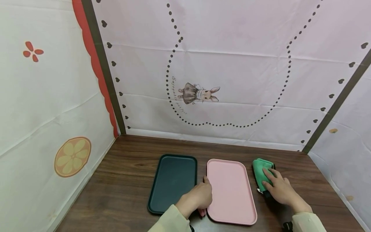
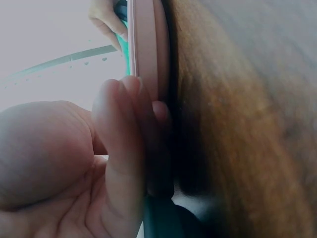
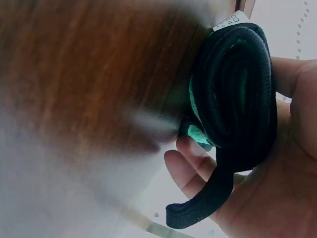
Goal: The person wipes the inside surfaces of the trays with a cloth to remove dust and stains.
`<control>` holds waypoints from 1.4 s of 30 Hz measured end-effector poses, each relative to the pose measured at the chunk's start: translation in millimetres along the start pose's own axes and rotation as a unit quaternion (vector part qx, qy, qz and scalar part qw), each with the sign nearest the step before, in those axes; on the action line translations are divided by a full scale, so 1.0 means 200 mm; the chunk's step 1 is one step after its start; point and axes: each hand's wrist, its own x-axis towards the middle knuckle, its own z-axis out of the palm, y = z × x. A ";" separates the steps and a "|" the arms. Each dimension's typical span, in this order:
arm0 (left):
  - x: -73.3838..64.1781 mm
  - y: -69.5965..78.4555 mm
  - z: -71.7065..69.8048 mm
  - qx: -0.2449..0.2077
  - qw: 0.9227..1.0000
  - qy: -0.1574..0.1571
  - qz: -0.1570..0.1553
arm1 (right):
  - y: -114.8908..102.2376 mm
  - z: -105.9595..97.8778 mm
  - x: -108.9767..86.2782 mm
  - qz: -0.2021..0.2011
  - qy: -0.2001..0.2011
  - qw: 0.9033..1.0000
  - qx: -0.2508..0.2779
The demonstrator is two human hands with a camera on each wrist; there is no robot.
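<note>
My left hand [image 1: 200, 195] is between the two trays, fingers extended along the left rim of the pink tray [image 1: 230, 193]. In the left wrist view its fingertips [image 2: 131, 87] meet the pink tray's edge, with the thumb held apart. The dark green tray [image 1: 174, 183] lies just left of that hand. My right hand [image 1: 281, 190] grips a green folded cloth [image 1: 261, 170] with black trim, fingers spread over its top. In the right wrist view the cloth's rolled black end [image 3: 237, 94] sits between thumb and fingers, with a dark strap [image 3: 203, 201] hanging from it and a white label [image 3: 230, 21].
Both trays and the cloth are on a brown wooden table [image 1: 124, 183]. A printed white cloth wall [image 1: 232, 80] stands behind it, with similar hangings at the left [image 1: 37, 112] and the right [image 1: 347, 154].
</note>
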 end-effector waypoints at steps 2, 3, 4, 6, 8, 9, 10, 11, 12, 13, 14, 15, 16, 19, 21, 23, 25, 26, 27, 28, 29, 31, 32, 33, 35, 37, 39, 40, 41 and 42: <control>0.00 0.00 0.00 0.001 1.000 0.000 -0.003 | 0.00 0.00 0.00 0.000 -0.004 1.000 0.002; 0.00 0.00 0.00 0.001 1.000 0.001 -0.004 | 0.00 0.00 0.00 0.001 -0.007 1.000 0.002; 0.00 0.00 0.00 0.000 1.000 0.000 -0.004 | 0.00 0.00 0.00 0.002 -0.010 1.000 0.001; 0.00 0.00 0.00 -0.002 1.000 0.000 -0.005 | 0.00 0.00 0.00 0.009 -0.018 1.000 -0.005; 0.00 0.01 0.00 -0.002 1.000 -0.001 -0.004 | 0.00 0.00 0.00 0.017 -0.026 0.999 -0.014; 0.00 0.01 0.00 -0.002 1.000 -0.003 -0.003 | 0.00 -0.01 -0.01 0.022 -0.030 0.999 -0.019; 0.00 0.01 0.00 -0.002 1.000 -0.004 -0.001 | 0.01 -0.01 -0.01 0.026 -0.033 0.999 -0.024; 0.00 0.02 0.01 -0.002 1.000 -0.005 0.000 | 0.01 -0.01 -0.02 0.030 -0.035 0.999 -0.029; 0.00 0.02 0.01 -0.001 1.000 -0.007 0.001 | 0.01 -0.02 -0.02 0.033 -0.036 0.998 -0.033; 0.00 0.02 0.01 -0.001 1.000 -0.008 0.002 | 0.01 -0.02 -0.03 0.035 -0.036 0.998 -0.037; 0.00 0.03 0.01 -0.001 1.000 -0.010 0.002 | 0.01 -0.02 -0.03 0.037 -0.037 0.998 -0.039; 0.00 0.03 0.01 -0.001 1.000 -0.011 0.002 | 0.01 -0.02 -0.04 0.038 -0.038 0.998 -0.040; 0.00 0.03 0.01 -0.001 1.000 -0.011 0.002 | 0.01 -0.02 -0.04 0.040 -0.039 0.998 -0.041; 0.00 0.04 0.02 0.000 1.000 -0.013 0.002 | 0.02 -0.02 -0.06 0.047 -0.042 0.997 -0.041; 0.01 0.04 0.02 0.004 1.000 -0.013 0.001 | 0.02 -0.02 -0.06 0.051 -0.043 0.997 -0.039; 0.01 0.04 0.02 0.006 1.000 -0.011 -0.001 | 0.02 -0.02 -0.06 0.052 -0.043 0.997 -0.039; 0.01 0.04 0.02 0.004 1.000 -0.011 -0.004 | 0.02 -0.02 -0.07 0.052 -0.040 0.997 -0.039; 0.01 0.04 0.02 0.003 1.000 -0.010 -0.006 | 0.02 -0.01 -0.07 0.052 -0.039 0.997 -0.039; 0.01 0.04 0.03 0.001 1.000 -0.011 -0.007 | 0.02 -0.01 -0.07 0.052 -0.039 0.997 -0.039; 0.01 0.04 0.03 0.001 1.000 -0.010 -0.008 | 0.02 -0.01 -0.07 0.051 -0.038 0.997 -0.039; 0.01 0.03 0.03 0.001 1.000 -0.012 -0.008 | 0.02 -0.01 -0.08 0.052 -0.037 0.997 -0.039; 0.01 0.03 0.03 0.002 1.000 -0.013 -0.007 | 0.02 -0.01 -0.08 0.055 -0.035 0.997 -0.039; 0.01 0.03 0.03 0.001 1.000 -0.013 -0.006 | 0.01 -0.01 -0.08 0.057 -0.034 0.997 -0.039; 0.01 0.03 0.03 0.001 1.000 -0.013 -0.006 | 0.01 -0.01 -0.08 0.057 -0.032 0.997 -0.040; 0.01 0.02 0.03 -0.004 1.000 -0.014 -0.007 | 0.00 0.00 -0.08 0.059 -0.026 0.997 -0.045; 0.00 0.01 0.02 -0.010 1.000 -0.014 -0.009 | -0.02 0.00 -0.07 0.062 -0.017 0.997 -0.048; 0.00 0.01 0.01 -0.014 1.000 -0.014 -0.010 | -0.05 0.01 -0.07 0.062 -0.005 0.997 -0.050; -0.01 0.00 0.01 -0.018 1.000 -0.013 -0.008 | -0.07 0.01 -0.07 0.061 0.001 0.997 -0.052; -0.01 0.00 0.01 -0.021 1.000 -0.012 -0.006 | -0.09 0.02 -0.06 0.059 0.007 0.997 -0.051; -0.02 -0.01 0.00 -0.025 1.000 -0.012 -0.004 | -0.11 0.02 -0.06 0.056 0.015 0.997 -0.049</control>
